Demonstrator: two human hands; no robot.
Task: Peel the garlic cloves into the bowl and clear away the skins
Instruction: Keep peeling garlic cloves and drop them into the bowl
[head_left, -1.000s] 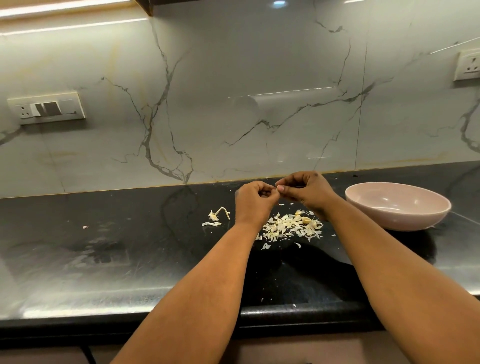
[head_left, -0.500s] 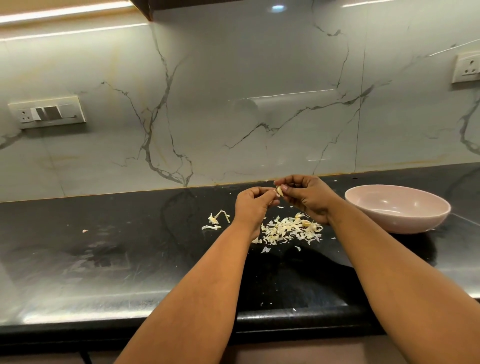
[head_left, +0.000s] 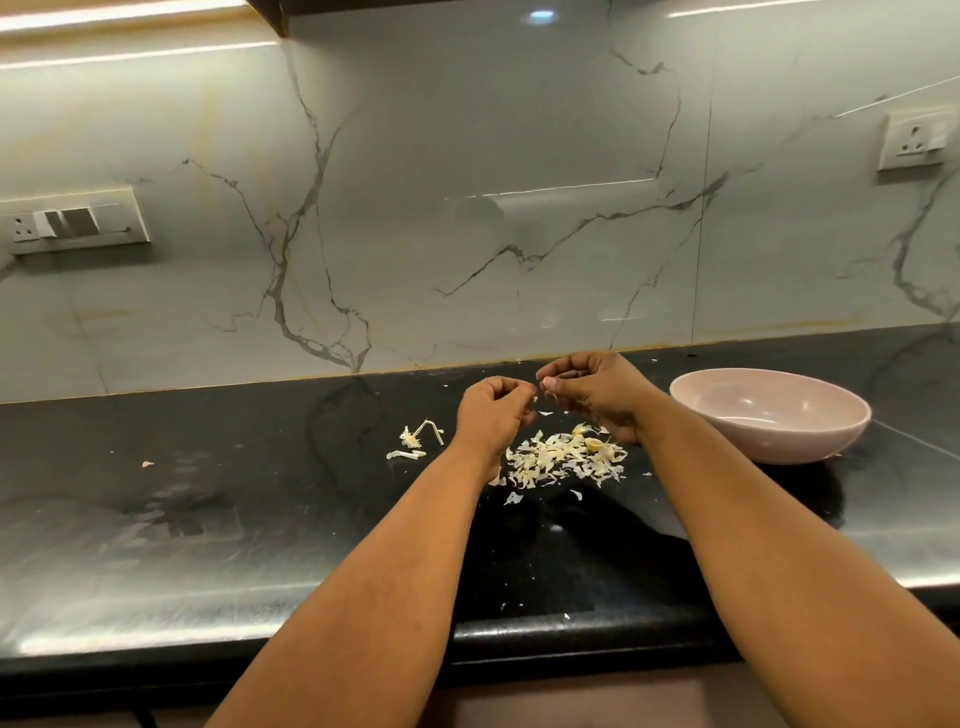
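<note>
While both hands (head_left: 550, 400) curl, any clove they perhaps pinch stays hidden.

Pale garlic skins (head_left: 563, 460) heaped on counter, one clove (head_left: 594, 444) among them; pink bowl (head_left: 769, 415) just right.

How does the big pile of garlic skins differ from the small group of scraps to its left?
The big pile of skins is dense, with many small flakes; the small group has few pieces, one a long bent stalk. The pile lies below the right hand, the group left of the left hand. Both rest on the black counter.
</note>
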